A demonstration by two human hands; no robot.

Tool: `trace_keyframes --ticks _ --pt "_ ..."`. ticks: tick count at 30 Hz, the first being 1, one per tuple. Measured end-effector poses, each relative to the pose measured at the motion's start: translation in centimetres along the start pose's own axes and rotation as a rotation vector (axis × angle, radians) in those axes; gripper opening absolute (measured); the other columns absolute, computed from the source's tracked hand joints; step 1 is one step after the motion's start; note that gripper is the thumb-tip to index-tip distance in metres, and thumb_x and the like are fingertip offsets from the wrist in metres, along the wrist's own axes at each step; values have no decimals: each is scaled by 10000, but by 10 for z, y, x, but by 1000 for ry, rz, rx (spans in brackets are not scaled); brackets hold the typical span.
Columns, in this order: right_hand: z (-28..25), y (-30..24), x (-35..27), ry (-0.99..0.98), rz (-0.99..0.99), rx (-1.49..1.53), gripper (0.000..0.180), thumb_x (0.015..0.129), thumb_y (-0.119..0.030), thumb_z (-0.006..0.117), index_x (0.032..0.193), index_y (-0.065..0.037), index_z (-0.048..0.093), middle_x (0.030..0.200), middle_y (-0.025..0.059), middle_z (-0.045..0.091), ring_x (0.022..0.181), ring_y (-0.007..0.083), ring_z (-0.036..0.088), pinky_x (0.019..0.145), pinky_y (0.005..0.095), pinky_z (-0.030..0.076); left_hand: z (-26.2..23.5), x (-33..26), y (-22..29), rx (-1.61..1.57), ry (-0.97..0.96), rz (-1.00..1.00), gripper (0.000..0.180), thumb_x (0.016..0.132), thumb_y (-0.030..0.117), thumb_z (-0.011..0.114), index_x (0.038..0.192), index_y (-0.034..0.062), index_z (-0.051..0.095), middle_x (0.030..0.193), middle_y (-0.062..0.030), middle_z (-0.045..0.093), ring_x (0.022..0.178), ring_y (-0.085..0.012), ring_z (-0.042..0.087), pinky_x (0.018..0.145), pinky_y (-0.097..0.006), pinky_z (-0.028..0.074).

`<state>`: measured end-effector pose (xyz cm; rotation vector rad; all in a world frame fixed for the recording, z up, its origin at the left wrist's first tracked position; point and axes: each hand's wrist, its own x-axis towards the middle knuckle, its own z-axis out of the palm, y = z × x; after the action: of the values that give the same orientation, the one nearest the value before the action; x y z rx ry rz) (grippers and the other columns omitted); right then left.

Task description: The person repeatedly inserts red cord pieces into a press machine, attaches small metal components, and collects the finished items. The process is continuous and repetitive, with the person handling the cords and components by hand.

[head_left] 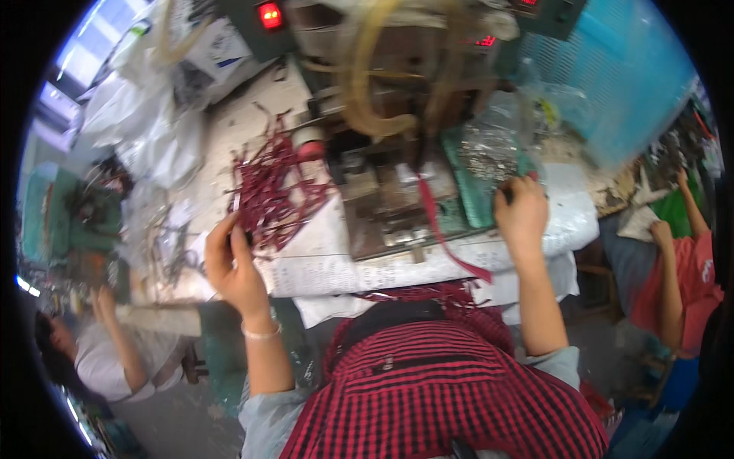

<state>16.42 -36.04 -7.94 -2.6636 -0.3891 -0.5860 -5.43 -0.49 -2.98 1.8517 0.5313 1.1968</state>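
Note:
My left hand [235,264] is at the left edge of a pile of dark red straps [279,187]. Its thumb and fingertips come together by a small pale strip, but blur hides what they grip. My right hand [524,214] reaches over a green tray [472,203], fingers curled beside a heap of small shiny metal pieces [489,153]. Its fingertips are bent down, so anything in them is hidden. Between my hands, a single red strap [436,218] trails from the bench machine [382,191] down over the white paper's front edge.
Yellowish hoses [363,76] loop above the machine. A red roll [310,145] stands beside the strap pile. White plastic bags [145,130] lie at left; a blue crate [612,76] stands back right. More red straps [451,292] gather at my lap. People work on both sides.

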Motion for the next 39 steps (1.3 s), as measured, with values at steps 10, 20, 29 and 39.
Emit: trace_keyframes --ticks 10,20,29,39 --pt "-4 -11 12 49 101 466 112 850 -85 702 953 -41 699 886 143 738 840 318 724 778 397 552 70 85 -87 743 -762 687 179 758 46 712 922 97 761 1052 -81 664 944 -320 603 841 -429 527" --pt "-69 -61 4 -38 0 864 154 894 0 709 1034 8 771 995 121 761 911 204 708 833 317 537 70 81 -98 681 -918 666 239 778 39 718 995 122 773 1051 -84 678 963 -331 641 859 -440 525" --pt "-42 -130 31 125 -82 1048 254 779 -8 757 1026 -13 698 942 114 730 878 271 714 797 347 544 72 27 -55 -266 -242 -55 101 1068 104 561 1110 21 600 1014 -92 699 794 -154 663 680 -254 531" --pt "-46 -150 24 377 -278 779 485 722 -52 809 1168 -53 618 887 54 680 784 254 647 771 377 470 89 47 117 -539 -192 313 94 1034 23 605 1054 -40 538 939 -197 728 819 -228 731 810 -320 588"
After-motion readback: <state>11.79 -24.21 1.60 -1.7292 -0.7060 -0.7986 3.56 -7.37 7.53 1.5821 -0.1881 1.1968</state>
